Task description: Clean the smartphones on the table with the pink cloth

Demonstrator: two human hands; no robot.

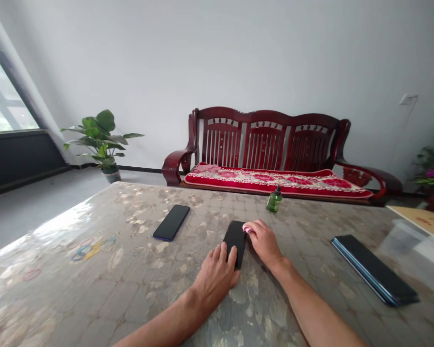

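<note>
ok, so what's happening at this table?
A person's bare left hand rests on a flat black phone lying on the patterned grey-brown table covering, while the right hand holds a small pink cloth at the phone's upper right edge. A second dark phone with a blue edge lies alone to the left. A stack of dark, flat phone-like slabs sits to the right, and a small green bottle with a black top stands beyond the hands.
</note>
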